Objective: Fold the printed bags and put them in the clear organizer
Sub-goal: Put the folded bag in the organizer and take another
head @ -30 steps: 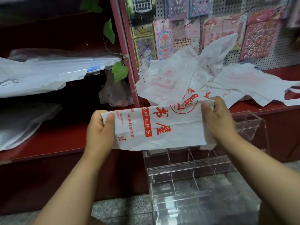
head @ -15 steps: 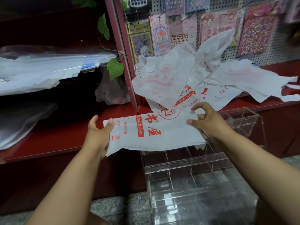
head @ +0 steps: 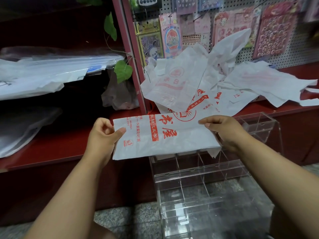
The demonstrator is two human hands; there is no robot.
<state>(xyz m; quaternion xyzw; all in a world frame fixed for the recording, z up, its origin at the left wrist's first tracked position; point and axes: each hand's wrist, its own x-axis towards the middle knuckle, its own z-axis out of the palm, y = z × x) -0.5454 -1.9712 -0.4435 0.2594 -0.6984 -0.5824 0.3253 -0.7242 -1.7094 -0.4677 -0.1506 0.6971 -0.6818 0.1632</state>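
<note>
Head view, both hands (head: pixel 101 135) (head: pixel 222 130) pinching bag (head: pixel 165 137) ends

printed bag (head: pixel 172 135): thin crinkled matt plastic | clear organizer (head: pixel 198 171): glossy acrylic | shelf (head: pixel 51 149): smooth red

Dark red shelf (head: pixel 51 149) across the left; red upright post (head: pixel 131 54); white pegboard (head: pixel 284 54) hung with sticker packs (head: pixel 274 30); green vine leaves (head: pixel 122 70); speckled grey stone floor (head: pixel 124 218) below.

We are seeing open room at lower centre above the clear organizer (head: pixel 203 173); the held printed bag (head: pixel 162 135) is covering its back cells, and loose bags (head: pixel 198 83) are crowding the shelf (head: pixel 293 109) at upper right.
</note>
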